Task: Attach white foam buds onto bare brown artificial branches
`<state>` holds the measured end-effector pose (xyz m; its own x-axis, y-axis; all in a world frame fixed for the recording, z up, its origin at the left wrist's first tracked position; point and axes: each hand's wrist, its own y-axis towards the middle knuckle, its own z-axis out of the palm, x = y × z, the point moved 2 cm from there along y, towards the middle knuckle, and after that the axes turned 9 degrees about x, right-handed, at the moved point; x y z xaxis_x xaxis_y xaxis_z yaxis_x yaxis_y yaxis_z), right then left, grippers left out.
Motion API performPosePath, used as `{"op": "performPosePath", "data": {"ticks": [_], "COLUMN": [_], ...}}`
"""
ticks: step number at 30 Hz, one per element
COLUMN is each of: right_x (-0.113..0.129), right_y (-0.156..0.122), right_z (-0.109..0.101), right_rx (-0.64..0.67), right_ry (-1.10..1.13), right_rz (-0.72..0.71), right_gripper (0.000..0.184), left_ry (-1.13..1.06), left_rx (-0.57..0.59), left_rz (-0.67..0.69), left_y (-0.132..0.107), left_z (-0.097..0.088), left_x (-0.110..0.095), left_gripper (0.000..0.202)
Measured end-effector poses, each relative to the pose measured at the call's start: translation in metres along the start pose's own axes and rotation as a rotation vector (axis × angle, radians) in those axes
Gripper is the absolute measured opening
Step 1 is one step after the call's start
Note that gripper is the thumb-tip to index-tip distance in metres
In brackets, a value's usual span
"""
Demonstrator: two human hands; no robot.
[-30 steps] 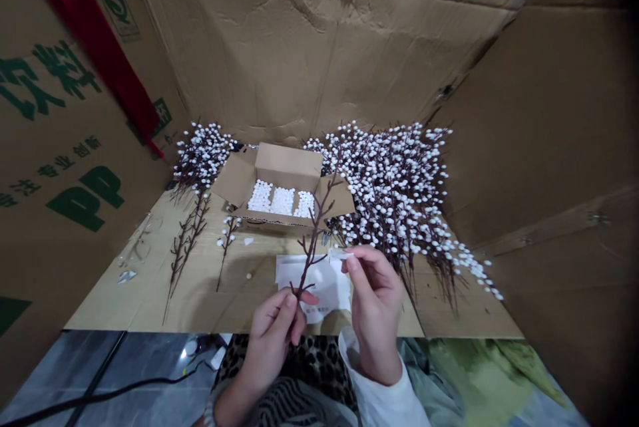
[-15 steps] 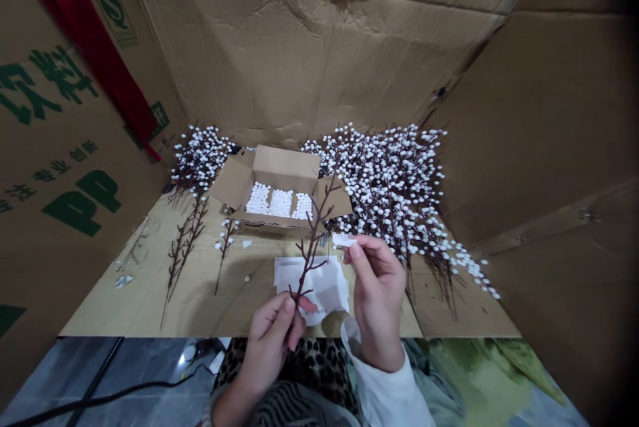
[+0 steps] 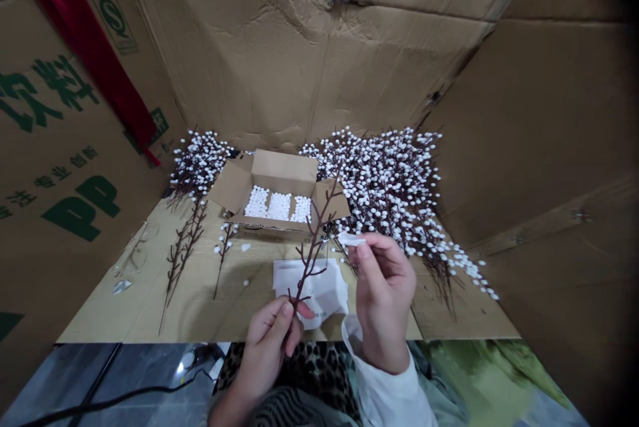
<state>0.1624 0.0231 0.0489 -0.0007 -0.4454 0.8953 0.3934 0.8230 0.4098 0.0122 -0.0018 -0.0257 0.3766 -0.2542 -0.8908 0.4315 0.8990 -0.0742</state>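
Observation:
My left hand [image 3: 272, 340] pinches the base of a bare brown branch [image 3: 312, 247] that stands upright over the cardboard work surface [image 3: 150, 307]. My right hand [image 3: 382, 297] is closed on a small white piece [image 3: 349, 239], held just right of the branch's upper twigs. Behind the branch sits an open small cardboard box [image 3: 279, 194] filled with white foam buds.
A large heap of branches with white buds [image 3: 394, 194] lies to the right, a smaller bunch [image 3: 200, 161] at the back left. Bare branches [image 3: 182, 254] and a white paper sheet [image 3: 319, 284] lie on the cardboard. Cardboard walls enclose three sides. A black cable [image 3: 100, 400] crosses the floor.
My right hand with the white piece has lifted slightly and shifted a little right. The left hand and branch stay nearly still.

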Motion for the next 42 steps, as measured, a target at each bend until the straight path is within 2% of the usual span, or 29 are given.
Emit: {"op": "performPosePath", "data": {"ticks": [5,11,19,22,26,31,35,42], "right_x": [0.005,0.008,0.01,0.012,0.021,0.031,0.031,0.036], "right_y": [0.011,0.025,0.029,0.03,0.028,0.023,0.021,0.025], "right_z": [-0.002,0.003,0.006,0.004,0.002,0.005,0.006,0.001], "right_rx": [-0.076,-0.065,-0.017,-0.042,-0.104,-0.028,0.0,-0.123], "right_ry": [0.023,0.043,0.11,0.115,0.071,-0.051,-0.106,-0.112], "right_rz": [-0.034,0.018,0.042,0.043,-0.014,-0.139,-0.169,-0.195], "right_gripper": [0.004,0.01,0.01,0.01,0.009,0.003,0.005,0.003], "left_ry": [0.007,0.025,0.046,0.063,0.089,0.129,0.132,0.143], "left_rx": [-0.004,-0.005,0.006,-0.001,-0.011,-0.019,-0.015,-0.024], "left_rz": [-0.009,-0.027,-0.025,-0.029,-0.027,-0.01,-0.01,-0.017], "left_y": [0.0,-0.001,-0.002,-0.002,-0.001,-0.002,-0.002,-0.001], "left_z": [0.003,0.004,0.003,0.004,0.005,0.003,0.002,0.001], "left_x": [-0.003,-0.004,-0.004,-0.005,-0.008,-0.007,-0.005,-0.006], "left_gripper": [0.048,0.051,0.051,0.051,0.054,0.054,0.053,0.054]}}
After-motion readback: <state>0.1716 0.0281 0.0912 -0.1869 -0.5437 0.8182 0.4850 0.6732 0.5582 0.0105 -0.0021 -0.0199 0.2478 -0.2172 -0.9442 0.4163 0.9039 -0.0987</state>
